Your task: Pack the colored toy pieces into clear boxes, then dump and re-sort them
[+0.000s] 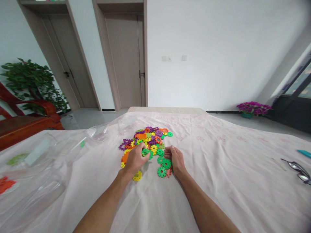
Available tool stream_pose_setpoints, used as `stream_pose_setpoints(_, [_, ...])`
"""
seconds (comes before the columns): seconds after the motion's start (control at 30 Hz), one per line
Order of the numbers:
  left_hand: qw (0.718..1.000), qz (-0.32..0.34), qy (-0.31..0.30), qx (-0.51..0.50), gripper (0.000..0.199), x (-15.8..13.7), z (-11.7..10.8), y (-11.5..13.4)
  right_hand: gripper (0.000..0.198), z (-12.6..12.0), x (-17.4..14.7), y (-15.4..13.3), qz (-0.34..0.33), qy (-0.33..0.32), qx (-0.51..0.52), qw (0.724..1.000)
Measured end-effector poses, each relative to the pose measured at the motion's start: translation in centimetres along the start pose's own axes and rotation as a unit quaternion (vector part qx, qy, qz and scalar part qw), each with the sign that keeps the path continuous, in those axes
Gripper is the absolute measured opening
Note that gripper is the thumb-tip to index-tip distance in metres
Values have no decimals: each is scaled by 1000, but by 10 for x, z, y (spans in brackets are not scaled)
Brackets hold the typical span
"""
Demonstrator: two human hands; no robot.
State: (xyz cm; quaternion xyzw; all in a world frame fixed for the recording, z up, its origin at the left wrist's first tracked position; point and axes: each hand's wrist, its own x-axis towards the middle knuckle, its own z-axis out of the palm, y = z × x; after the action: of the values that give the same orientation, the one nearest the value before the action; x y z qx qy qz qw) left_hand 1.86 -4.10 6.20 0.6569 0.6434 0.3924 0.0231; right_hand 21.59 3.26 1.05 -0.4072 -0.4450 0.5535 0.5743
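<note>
My left hand (137,158) is curled at the near left side of a heap of colourful notched plastic pieces (147,137). Its thumb and fingers bend round a green notched disc (145,152). At the right side of the heap, my right hand (177,158) is cupped on its edge, fingers stretched and palm turned inward, with nothing visible in it. Beside that palm lie several green discs (161,171) and an orange piece (168,172). A yellow disc (137,176) rests alone near my left wrist. The heap mixes purple, orange, yellow and green shapes.
Clear plastic containers (97,132) stand along the left, some with green or red-orange pieces (6,184) in or by them. Glasses (298,171) and a blue object (304,153) lie at the far right of the pale tablecloth (218,181). A wooden chair (48,113) is beyond the left edge.
</note>
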Motion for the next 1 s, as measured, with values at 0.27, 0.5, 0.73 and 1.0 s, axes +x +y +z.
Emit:
stream_pose_setpoints(0.27, [980,-101,141,-97,23,13,-10,-26,52,0,-1,-1,-6,3,-7,1000])
stream_pose_setpoints(0.5, [982,-31,138,-122,45,9,9,-34,52,2,-2,-5,-1,4,-11,1000])
stream_pose_setpoints(0.73, [974,206,-92,-2,60,-25,26,26,50,-3,-4,-2,-16,-5,-4,1000])
stream_pose_setpoints(1.0, [966,126,-208,86,57,-42,52,55,44,0,-4,-4,-15,-16,98,995])
